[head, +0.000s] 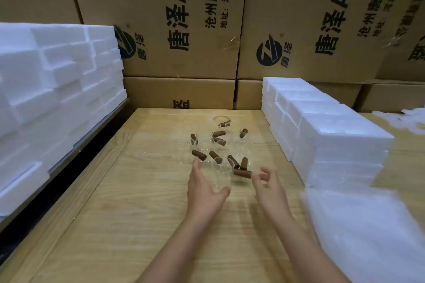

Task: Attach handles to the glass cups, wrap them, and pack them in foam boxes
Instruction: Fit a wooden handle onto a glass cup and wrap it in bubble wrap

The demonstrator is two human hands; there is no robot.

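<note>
1. The left hand (202, 188) is spread wide, fingers straight and empty; the right hand (269, 187) has loosely bent fingers and holds nothing
2. The nearest glass cup (221, 173) stands between them, just ahead of the left thumb; a brown handle (242, 173) is by the right fingertips
3. Best to cup the glass body from the left and steady the handle from the right
4. Foam boxes (333, 133) stand beyond the right hand

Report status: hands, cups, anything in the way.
Both open and empty: left hand, right hand flank the nearest cup. Other cups with brown handles clustered on the table, none wrapped. Path clear; foam boxes stacked at right.
</note>
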